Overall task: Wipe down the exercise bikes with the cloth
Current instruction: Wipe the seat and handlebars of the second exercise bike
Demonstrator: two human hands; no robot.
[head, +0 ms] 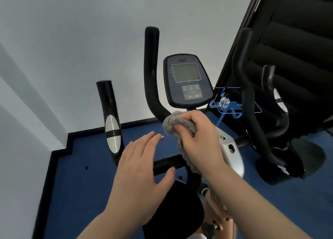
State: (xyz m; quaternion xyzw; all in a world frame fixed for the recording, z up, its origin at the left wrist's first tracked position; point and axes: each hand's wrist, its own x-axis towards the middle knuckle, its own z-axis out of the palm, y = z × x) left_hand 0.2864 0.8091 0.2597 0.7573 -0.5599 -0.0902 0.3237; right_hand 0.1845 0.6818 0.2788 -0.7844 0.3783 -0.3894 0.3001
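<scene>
The right hand gripped a grey cloth, its fingers curled over the top of the bundle and the thumb tucked beneath, so the fabric bulged out past the knuckles toward ten o'clock and a loose tail hung down along the wrist toward six. The bunched end of the cloth was pressed against the base of the tall black handlebar, just below the console of the exercise bike. The console, with its blank grey screen, stood at twelve o'clock from the cloth.

The left hand hovered flat at eight o'clock from the cloth, fingers straight and spread, holding nothing; whether its thumb tip touched the black crossbar could not be told. At nine o'clock from that hand rose a shorter side grip with silver sensor plates.

A second bike, black, stood at three o'clock, and between the two bikes a blue wire holder carried a clear bottle. Blue carpet covered the floor up to a pale wall.
</scene>
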